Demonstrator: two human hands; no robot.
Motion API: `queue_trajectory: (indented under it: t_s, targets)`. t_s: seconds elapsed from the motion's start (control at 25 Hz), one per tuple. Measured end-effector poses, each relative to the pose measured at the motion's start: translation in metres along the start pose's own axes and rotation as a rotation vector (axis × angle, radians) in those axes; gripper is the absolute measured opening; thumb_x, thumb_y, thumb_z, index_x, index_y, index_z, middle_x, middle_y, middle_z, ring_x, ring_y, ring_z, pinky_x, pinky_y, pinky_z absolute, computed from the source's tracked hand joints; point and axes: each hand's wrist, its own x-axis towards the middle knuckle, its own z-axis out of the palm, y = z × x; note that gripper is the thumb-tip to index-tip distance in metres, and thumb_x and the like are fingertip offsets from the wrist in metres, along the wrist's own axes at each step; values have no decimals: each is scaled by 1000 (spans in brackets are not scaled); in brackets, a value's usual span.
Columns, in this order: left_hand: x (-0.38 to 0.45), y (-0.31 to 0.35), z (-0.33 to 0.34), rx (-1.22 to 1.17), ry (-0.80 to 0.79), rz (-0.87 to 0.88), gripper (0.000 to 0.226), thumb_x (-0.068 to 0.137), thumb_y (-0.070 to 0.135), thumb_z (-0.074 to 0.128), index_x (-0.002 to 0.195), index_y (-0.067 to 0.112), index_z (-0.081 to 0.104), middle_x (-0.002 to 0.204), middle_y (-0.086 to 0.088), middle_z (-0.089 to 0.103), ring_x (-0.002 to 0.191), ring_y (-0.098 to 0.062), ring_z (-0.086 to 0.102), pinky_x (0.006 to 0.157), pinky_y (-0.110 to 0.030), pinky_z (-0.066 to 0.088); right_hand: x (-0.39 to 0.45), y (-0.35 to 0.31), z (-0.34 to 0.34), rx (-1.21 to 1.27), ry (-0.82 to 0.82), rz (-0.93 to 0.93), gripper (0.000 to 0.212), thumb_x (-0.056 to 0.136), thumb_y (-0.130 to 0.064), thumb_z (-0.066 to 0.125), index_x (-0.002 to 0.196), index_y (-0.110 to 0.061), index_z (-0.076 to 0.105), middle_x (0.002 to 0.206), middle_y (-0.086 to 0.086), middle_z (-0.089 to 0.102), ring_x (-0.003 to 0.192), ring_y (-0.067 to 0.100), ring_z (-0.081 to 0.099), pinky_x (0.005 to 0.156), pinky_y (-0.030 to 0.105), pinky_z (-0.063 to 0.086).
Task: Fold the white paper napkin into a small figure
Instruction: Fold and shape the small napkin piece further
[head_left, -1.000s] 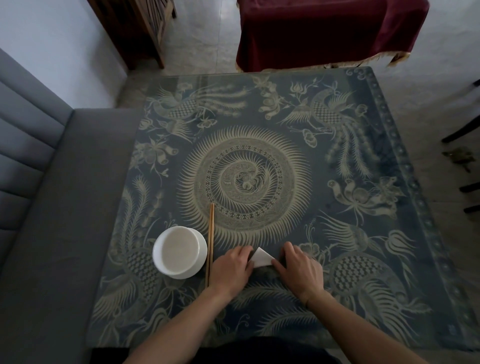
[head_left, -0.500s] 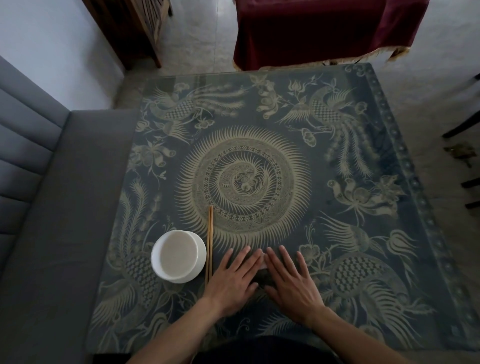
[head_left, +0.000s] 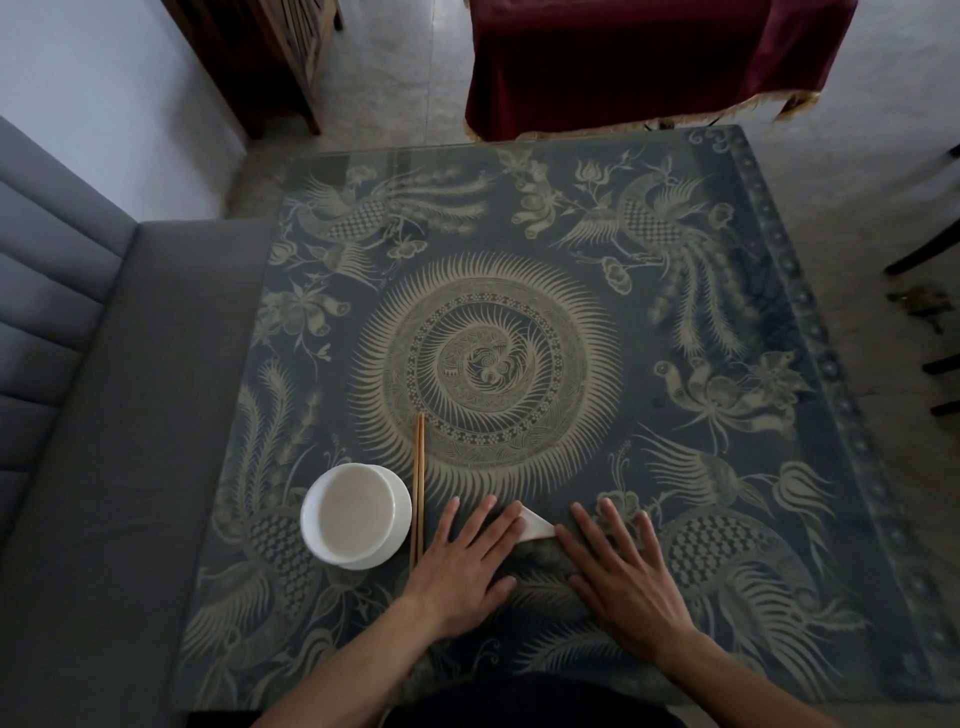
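The white paper napkin (head_left: 534, 526), folded small with a pointed corner showing, lies on the patterned table (head_left: 675, 467) near its front edge. My left hand (head_left: 470, 558) lies flat beside it on the left, fingers straight, its fingertips touching the napkin's left edge. Spread flat on the table to the right is my right hand (head_left: 618, 566), with the index fingertip at the napkin's right corner. Neither hand holds anything. Part of the napkin may be hidden under my left fingers.
A white bowl (head_left: 356, 514) stands left of my left hand. A pair of wooden chopsticks (head_left: 419, 488) lies between the bowl and that hand. A grey sofa (head_left: 104, 415) runs along the table's left side. A table draped in red cloth (head_left: 649, 57) stands beyond the far edge.
A second ago both hands pinched the napkin with curled fingers. They then pressed flat over it side by side. Now they have slid apart and the napkin shows between them.
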Motion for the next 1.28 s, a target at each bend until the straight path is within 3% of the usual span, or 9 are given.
queue_trajectory:
  t_s: [0.2, 0.44, 0.96, 1.12, 1.28]
  targets:
    - [1, 1, -3, -22, -13, -3, 74, 99, 57, 25, 156, 23, -9, 163, 7, -18, 147, -20, -24, 115, -57, -10, 17, -18, -10, 105, 26, -9, 66, 96, -45, 38, 153, -15, 24, 161, 4, 23, 149, 26, 9, 113, 54, 17]
    - [0, 0, -6, -46, 1, 4, 75, 98, 56, 25, 155, 24, -11, 164, 8, -15, 148, -18, -21, 115, -54, -10, 38, -26, -11, 31, -48, -89, 70, 100, -53, 31, 156, -19, 7, 164, -3, 4, 149, 29, -1, 113, 55, 10]
    - [-54, 1, 8, -24, 60, -3, 60, 98, 46, 43, 151, 18, 36, 161, 4, 26, 146, -21, 28, 112, -56, 17, 36, -25, -12, 43, -50, -88, 68, 98, -52, 28, 155, -18, 13, 163, -3, 7, 149, 30, 4, 112, 54, 10]
    - [-42, 6, -1, -73, 174, -33, 50, 100, 41, 43, 145, 18, 45, 147, 2, 49, 137, -19, 40, 114, -48, 21, 35, -28, -15, 42, -31, -84, 69, 97, -50, 31, 155, -17, 14, 163, -1, 8, 148, 29, 7, 112, 53, 10]
    - [-15, 17, -20, -101, 179, -64, 54, 100, 39, 40, 149, 16, 39, 154, -2, 40, 142, -19, 34, 118, -45, 20, 28, -33, -16, 63, -13, -47, 71, 97, -46, 36, 155, -16, 9, 164, 1, 5, 149, 26, 4, 113, 51, 10]
